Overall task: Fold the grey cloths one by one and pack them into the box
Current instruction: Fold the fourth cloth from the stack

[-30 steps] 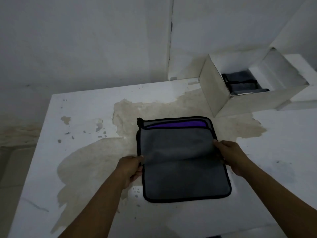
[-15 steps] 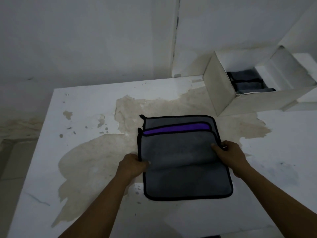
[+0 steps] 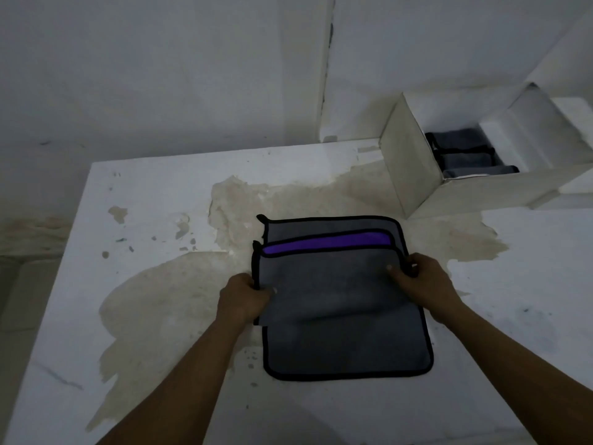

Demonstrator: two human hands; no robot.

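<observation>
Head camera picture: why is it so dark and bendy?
Head view: dim, flat light leaves the grey cloth murky; the wide-angle lens tilts the box and wall seam near the edges; folded cloths inside the box sit in deep shade.

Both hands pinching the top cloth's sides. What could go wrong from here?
1. Left hand and right hand pinch the top cloth right over the purple layer; a finger could catch it and drag it along.
2. The hands sit unevenly, so the fold may skew.
3. The box already holds folded cloths; a bulky fold may not fit.
</observation>
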